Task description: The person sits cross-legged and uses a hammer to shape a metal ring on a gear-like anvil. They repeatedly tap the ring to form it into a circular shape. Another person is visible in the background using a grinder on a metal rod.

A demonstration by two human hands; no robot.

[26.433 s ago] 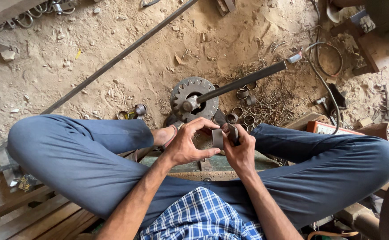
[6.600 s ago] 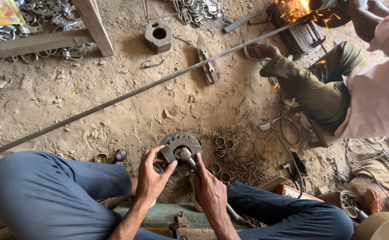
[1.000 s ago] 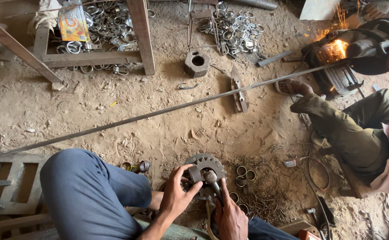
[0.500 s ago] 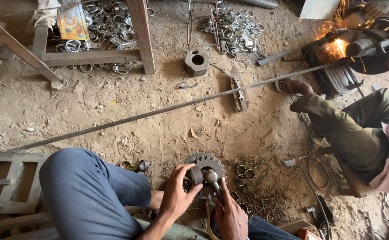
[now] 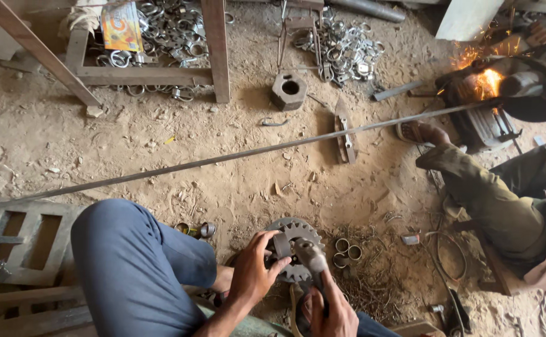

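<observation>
The left hand has stayed on the toothed wheel on the dirt floor between the knees, fingers closed on its near rim. The right hand keeps its grip wrapped round the lever, so the work carries on. One wheel, one lever, two loose rings just beside.

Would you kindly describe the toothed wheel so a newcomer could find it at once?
Follow the long steel rod across the dirt floor, then look below it, by the person's knee. The toothed wheel lies flat there, touched by the left hand; unlike the small plain rings beside it, its rim is notched.
</observation>
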